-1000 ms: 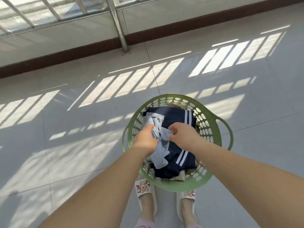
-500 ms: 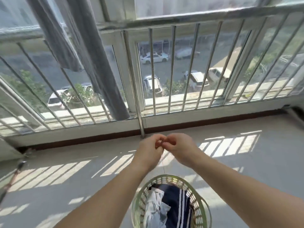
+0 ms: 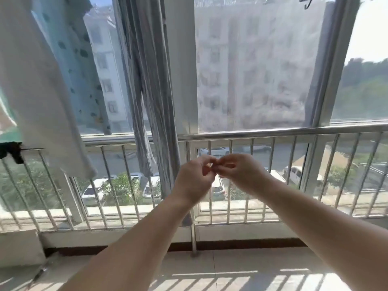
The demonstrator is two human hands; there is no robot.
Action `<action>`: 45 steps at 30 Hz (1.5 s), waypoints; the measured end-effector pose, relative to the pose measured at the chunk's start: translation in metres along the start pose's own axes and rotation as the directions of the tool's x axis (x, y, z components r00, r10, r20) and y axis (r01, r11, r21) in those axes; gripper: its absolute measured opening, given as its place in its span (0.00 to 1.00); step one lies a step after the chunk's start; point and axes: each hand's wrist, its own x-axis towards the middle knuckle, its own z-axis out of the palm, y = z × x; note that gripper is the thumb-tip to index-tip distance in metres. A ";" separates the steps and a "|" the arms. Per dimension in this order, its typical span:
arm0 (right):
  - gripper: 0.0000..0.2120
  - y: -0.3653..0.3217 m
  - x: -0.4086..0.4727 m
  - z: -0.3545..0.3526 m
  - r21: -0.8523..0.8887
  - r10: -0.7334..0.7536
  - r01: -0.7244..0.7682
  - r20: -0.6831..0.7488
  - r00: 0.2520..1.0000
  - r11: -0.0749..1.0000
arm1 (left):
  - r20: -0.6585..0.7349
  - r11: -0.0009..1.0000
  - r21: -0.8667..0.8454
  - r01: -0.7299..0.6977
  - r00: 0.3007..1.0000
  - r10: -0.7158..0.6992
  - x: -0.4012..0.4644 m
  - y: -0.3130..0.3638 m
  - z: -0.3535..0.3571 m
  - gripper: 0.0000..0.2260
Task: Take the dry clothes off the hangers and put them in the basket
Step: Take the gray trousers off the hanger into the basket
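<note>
Clothes hang at the upper left of your view: white garment, then a pale blue patterned one behind it, then grey striped fabric draped down past the railing. Both your hands meet in front of that railing. Left hand and right hand are pinched fingertip to fingertip; can't tell if they hold anything. Small black item clings to the rail, far left.

My hands are meeting fingertip to fingertip in open air before the railing. Grey trousers are hanging just left of them, a white garment farther left. Nothing is blocking the space to the right and above.
</note>
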 end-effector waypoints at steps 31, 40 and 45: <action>0.12 -0.332 0.194 -0.068 -0.747 -0.724 0.274 -0.375 0.579 0.606 | -0.505 0.906 0.233 -0.353 0.752 0.423 0.203 0.112 -0.314 0.14; 0.23 -0.364 0.253 -0.073 -0.798 -0.648 -0.036 -0.514 0.562 0.601 | -0.481 0.859 0.337 -0.385 0.714 0.509 0.255 0.123 -0.351 0.18; 0.23 -0.365 0.268 -0.076 -0.796 -0.570 -0.112 -0.516 0.639 0.594 | -0.385 0.839 0.403 -0.367 0.763 0.519 0.277 0.129 -0.358 0.25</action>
